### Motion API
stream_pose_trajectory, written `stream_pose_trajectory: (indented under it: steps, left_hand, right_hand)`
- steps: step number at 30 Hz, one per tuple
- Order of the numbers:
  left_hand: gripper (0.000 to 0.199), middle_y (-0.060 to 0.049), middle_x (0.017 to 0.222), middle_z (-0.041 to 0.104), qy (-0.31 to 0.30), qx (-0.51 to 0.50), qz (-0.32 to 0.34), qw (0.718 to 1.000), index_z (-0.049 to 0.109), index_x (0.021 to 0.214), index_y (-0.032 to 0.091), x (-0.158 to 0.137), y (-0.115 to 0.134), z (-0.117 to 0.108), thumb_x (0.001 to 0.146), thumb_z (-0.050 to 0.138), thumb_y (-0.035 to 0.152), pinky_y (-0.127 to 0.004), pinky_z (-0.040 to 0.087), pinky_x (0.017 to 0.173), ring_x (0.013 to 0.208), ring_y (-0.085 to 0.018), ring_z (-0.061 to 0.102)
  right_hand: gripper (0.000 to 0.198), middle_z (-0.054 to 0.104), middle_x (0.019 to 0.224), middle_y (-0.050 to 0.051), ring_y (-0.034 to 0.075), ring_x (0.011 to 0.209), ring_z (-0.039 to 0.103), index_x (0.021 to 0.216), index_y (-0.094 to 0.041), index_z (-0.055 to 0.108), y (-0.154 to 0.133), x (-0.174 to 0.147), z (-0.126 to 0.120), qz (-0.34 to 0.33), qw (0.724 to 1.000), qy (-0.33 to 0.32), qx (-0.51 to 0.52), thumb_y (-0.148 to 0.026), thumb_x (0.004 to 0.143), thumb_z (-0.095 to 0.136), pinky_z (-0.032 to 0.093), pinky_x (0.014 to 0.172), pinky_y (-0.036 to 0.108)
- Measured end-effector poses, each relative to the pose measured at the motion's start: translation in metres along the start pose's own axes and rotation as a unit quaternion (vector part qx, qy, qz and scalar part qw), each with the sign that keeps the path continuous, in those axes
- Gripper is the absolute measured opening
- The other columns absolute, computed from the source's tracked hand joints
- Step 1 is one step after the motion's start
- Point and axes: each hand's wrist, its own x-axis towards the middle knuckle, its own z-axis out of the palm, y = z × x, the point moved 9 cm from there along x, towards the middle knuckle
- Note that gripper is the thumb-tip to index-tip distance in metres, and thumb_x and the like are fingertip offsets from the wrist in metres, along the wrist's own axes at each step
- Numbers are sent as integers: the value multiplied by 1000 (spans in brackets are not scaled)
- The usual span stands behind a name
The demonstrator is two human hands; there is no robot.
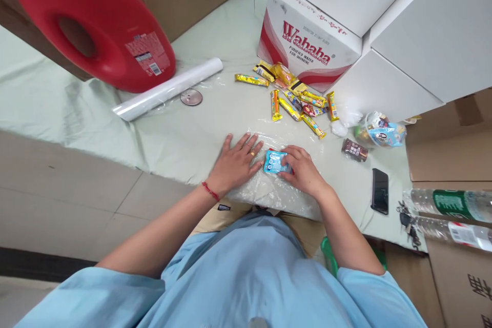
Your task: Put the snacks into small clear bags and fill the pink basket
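A sheet of clear plastic film [265, 189] lies spread over the pale green cloth near the table's front edge. On it rests a small light-blue snack packet [273, 162], with a bit of red showing behind it. My right hand [303, 169] has its fingers curled over the right part of this packet, thumb at its lower edge. To the left, my left hand [238, 161] lies flat on the film with fingers spread, a ring on one finger; its thumb is close to the packet's left side.
Several yellow-wrapped snack bars [289, 107] are scattered before a Wahaha water box [307, 41]. At the left are a film roll [169, 88], a round disc [191, 97] and a big red jug [126, 25]. Rightward lie a cocoa packet [354, 150], a phone [380, 190] and plastic bottles [453, 204].
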Motion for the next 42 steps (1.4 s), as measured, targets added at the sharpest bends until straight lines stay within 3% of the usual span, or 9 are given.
stream_pose_trajectory:
  steps: [7, 11, 15, 19, 24, 35, 42]
  left_hand:
    - [61, -13, 172, 39, 2, -8, 0, 1000, 44, 163, 25, 0, -1, 1, 109, 38, 50, -68, 9, 131, 162, -34, 32]
    - [60, -13, 172, 40, 2, -13, -4, 1000, 45, 163, 26, 0, -1, 0, 109, 37, 51, -68, 9, 131, 162, -33, 32]
    - [58, -13, 172, 40, 6, -9, -3, 1000, 46, 162, 26, 0, 0, -1, 110, 37, 51, -68, 10, 131, 162, -33, 32]
    - [57, -13, 172, 40, 12, -13, -1, 1000, 48, 161, 27, 0, 0, -1, 109, 39, 50, -68, 10, 131, 161, -34, 33]
    - [59, -14, 171, 41, 9, -17, 1, 1000, 47, 162, 26, 0, -1, 0, 109, 41, 50, -69, 11, 131, 161, -34, 33]
    - [58, -14, 171, 41, 5, -20, -3, 1000, 46, 162, 27, 1, 0, -2, 108, 42, 48, -68, 11, 131, 162, -33, 32]
    - [58, -14, 171, 41, 7, -11, -1, 1000, 48, 161, 24, 0, 1, -3, 109, 40, 49, -68, 13, 130, 161, -34, 34]
  right_hand:
    - [10, 67, 139, 12, 35, 141, 49, 100, -23, 65, 16, -7, -8, 20, 1000, -9, -1, -23, 91, 68, 43, 115, 56]
    - [18, 59, 150, 14, 38, 150, 41, 101, -23, 66, 14, -8, -16, 22, 1000, 17, -11, -34, 90, 75, 41, 118, 60]
    - [42, 51, 160, 13, 39, 156, 34, 127, -24, 65, -8, 1, -8, 0, 999, 3, -46, -31, 88, 78, 32, 124, 66]
    - [64, 59, 153, 13, 37, 149, 42, 151, -25, 52, -13, 7, 6, 15, 997, -41, -67, -24, 91, 73, 30, 124, 65]
    - [62, 60, 147, 18, 36, 136, 52, 150, -18, 53, 0, 0, 4, 20, 998, -23, -50, -30, 92, 70, 41, 117, 55]
    - [60, 59, 141, 19, 38, 134, 51, 147, -19, 56, -2, 1, 9, -11, 997, 23, -76, -35, 92, 72, 40, 118, 58]
    - [59, 59, 142, 17, 35, 138, 51, 150, -22, 53, 10, -6, 13, -41, 997, 45, -51, -41, 95, 67, 34, 124, 63]
